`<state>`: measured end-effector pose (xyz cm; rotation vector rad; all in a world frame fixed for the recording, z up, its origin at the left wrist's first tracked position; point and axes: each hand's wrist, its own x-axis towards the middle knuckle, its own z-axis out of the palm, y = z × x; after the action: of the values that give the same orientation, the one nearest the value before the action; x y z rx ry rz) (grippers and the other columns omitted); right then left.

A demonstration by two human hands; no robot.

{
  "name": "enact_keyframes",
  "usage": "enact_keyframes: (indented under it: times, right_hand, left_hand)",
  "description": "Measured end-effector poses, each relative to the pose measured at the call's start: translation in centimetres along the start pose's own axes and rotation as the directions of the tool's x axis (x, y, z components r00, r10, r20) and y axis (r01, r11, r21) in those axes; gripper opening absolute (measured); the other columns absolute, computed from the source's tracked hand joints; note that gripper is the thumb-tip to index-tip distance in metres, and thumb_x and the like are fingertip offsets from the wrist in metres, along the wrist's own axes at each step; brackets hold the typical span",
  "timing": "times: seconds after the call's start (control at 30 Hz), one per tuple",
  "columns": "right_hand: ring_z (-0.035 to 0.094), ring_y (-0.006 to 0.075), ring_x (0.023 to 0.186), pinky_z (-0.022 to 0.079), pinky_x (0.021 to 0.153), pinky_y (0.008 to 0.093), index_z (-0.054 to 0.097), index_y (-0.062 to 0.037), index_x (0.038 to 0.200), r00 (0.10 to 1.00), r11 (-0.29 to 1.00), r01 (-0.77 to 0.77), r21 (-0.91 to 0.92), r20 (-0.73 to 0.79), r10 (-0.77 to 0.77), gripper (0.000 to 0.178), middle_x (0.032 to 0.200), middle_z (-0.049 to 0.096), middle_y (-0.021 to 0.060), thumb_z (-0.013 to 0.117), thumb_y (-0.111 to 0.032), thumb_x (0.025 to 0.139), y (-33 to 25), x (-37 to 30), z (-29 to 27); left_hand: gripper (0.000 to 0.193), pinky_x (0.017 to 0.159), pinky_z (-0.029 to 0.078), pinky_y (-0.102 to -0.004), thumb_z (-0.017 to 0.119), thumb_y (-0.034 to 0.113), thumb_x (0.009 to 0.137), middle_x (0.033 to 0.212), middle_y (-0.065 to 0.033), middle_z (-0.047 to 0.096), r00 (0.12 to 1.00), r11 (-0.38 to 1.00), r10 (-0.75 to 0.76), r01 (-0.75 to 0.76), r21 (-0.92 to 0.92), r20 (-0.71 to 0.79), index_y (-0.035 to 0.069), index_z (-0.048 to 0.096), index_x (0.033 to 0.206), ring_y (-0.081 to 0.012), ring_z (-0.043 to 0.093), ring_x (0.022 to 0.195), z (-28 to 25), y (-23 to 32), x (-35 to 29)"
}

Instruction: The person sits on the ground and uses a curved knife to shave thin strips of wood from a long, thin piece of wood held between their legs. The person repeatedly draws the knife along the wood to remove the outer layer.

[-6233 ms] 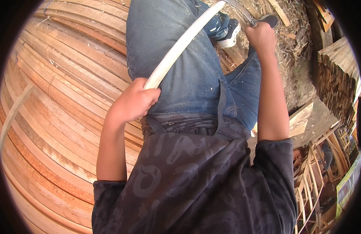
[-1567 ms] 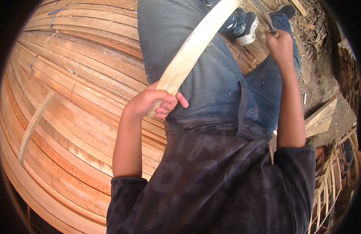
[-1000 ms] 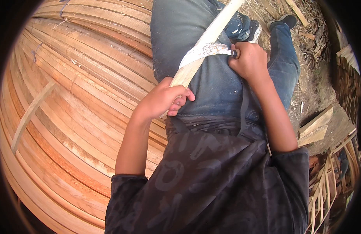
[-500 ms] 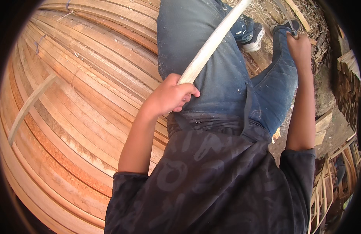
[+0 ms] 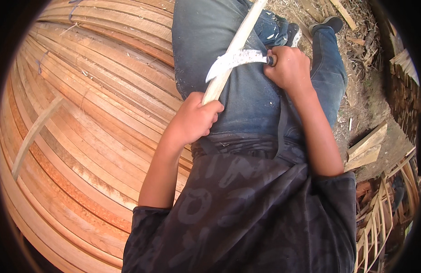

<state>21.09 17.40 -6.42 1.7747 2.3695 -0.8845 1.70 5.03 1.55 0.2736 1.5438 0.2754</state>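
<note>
My left hand (image 5: 195,117) is wrapped round the near end of a pale, peeled wooden stick (image 5: 238,40), which slants up and away to the right across my thigh. In my right hand (image 5: 290,68) is the handle of a curved knife (image 5: 235,60), its fingers closed round it. The whitish blade lies across the stick a little beyond my left hand, its tip pointing left. Whether the edge bites into the wood I cannot tell. My jeans (image 5: 251,98) lie beneath the stick.
Long sawn planks (image 5: 90,132) are stacked on my left, with a short curved strip (image 5: 35,132) lying across them. Shavings (image 5: 283,11) litter the ground near my shoes. At right lie wood offcuts (image 5: 367,145) and a heap of thin strips (image 5: 379,218).
My right hand has come in from the far right, bringing the knife blade onto the stick near my left hand. The stick stays in my left hand, tilted slightly more upright.
</note>
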Motion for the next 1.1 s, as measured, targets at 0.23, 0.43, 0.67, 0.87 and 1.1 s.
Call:
enact_keyframes:
  times: [0.23, 0.43, 0.67, 0.87, 1.1]
  right_hand:
    - [0.064, 0.0421, 0.089, 0.050, 0.080, 0.0469, 0.070, -0.0028, 0.087, 0.946, 0.934, -0.319, -0.160, -0.110, 0.304, 0.032, 0.090, 0.066, 0.0254, 0.057, -0.029, 0.074, 11.5, 5.9, -3.1]
    - [0.064, 0.0408, 0.072, 0.052, 0.070, 0.0452, 0.071, -0.0035, 0.078, 0.988, 0.989, -0.148, -0.004, -0.046, 0.148, 0.022, 0.072, 0.065, 0.0216, 0.060, -0.022, 0.073, 4.1, -1.0, -4.5]
    - [0.065, 0.0371, 0.066, 0.053, 0.064, 0.0443, 0.073, -0.0067, 0.076, 0.998, 0.997, 0.066, -0.035, -0.019, -0.067, 0.018, 0.067, 0.064, 0.0192, 0.064, -0.018, 0.065, 1.7, -2.7, -1.0]
    - [0.066, 0.0385, 0.077, 0.053, 0.071, 0.0454, 0.071, -0.0033, 0.080, 0.987, 0.981, -0.149, -0.122, -0.077, 0.141, 0.026, 0.080, 0.067, 0.0217, 0.061, -0.026, 0.072, 4.8, 2.0, -1.1]
    - [0.064, 0.0417, 0.082, 0.051, 0.075, 0.0461, 0.069, -0.0011, 0.082, 0.936, 0.937, -0.341, -0.076, -0.117, 0.331, 0.030, 0.082, 0.066, 0.0250, 0.058, -0.028, 0.076, 10.8, 2.4, -4.9]
  left_hand:
    - [0.027, 0.054, 0.038, -0.0344, 0.057, 0.016, 0.082, 0.056, -0.0075, 0.044, 0.969, 0.918, 0.224, -0.176, 0.356, -0.101, -0.007, 0.051, 0.069, -0.0144, 0.044, 0.056, 1.0, 0.5, -0.9]
    - [0.028, 0.060, 0.046, -0.0416, 0.057, 0.017, 0.079, 0.060, -0.0240, 0.055, 0.946, 0.892, 0.264, -0.166, 0.420, -0.187, -0.010, 0.056, 0.072, -0.0343, 0.059, 0.057, 2.0, 0.0, -1.1]
    - [0.026, 0.061, 0.046, -0.0440, 0.056, 0.015, 0.078, 0.066, -0.0288, 0.056, 0.918, 0.848, 0.341, -0.206, 0.489, -0.205, -0.010, 0.056, 0.072, -0.0427, 0.060, 0.065, 2.1, -0.5, -0.9]
    - [0.027, 0.063, 0.048, -0.0450, 0.059, 0.016, 0.077, 0.066, -0.0290, 0.058, 0.904, 0.845, 0.343, -0.178, 0.504, -0.256, -0.011, 0.057, 0.073, -0.0444, 0.061, 0.066, 3.0, -0.2, -1.0]
    - [0.031, 0.068, 0.051, -0.0453, 0.065, 0.020, 0.076, 0.069, -0.0300, 0.060, 0.852, 0.794, 0.401, -0.139, 0.592, -0.336, -0.011, 0.059, 0.075, -0.0447, 0.063, 0.072, 3.5, -1.0, -1.0]
